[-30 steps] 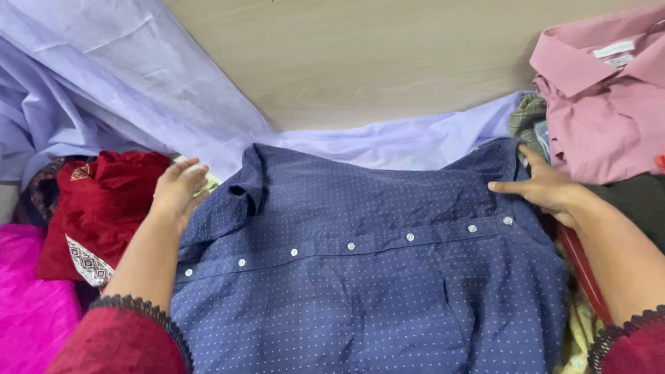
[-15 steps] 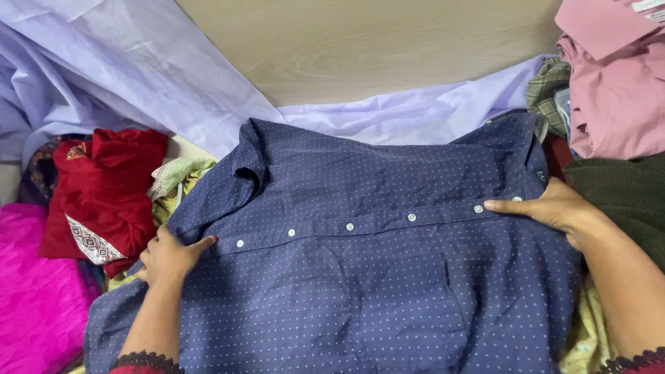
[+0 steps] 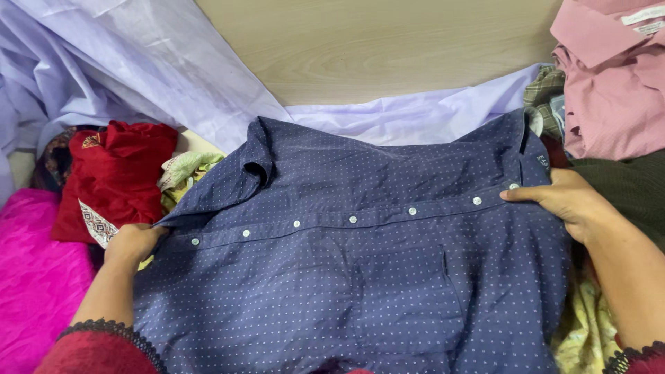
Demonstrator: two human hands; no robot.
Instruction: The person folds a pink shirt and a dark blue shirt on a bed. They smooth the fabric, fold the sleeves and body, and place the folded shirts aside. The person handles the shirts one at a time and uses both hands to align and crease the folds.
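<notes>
A navy blue dotted button shirt lies spread flat in front of me, its white-button placket running left to right. My left hand grips the shirt's left edge near the hem end of the placket. My right hand pinches the collar end of the placket at the right. Both arms wear dark red sleeves with black lace cuffs.
A lilac sheet covers the back left and runs under the shirt. Red embroidered cloth and pink fabric lie at left. A folded pink shirt and dark green cloth sit at right. Bare wooden surface shows behind.
My left hand slid down from the collar area to the shirt's left edge and pulled it outward. My right hand stayed at the placket's right end, and the shirt lies flatter.
</notes>
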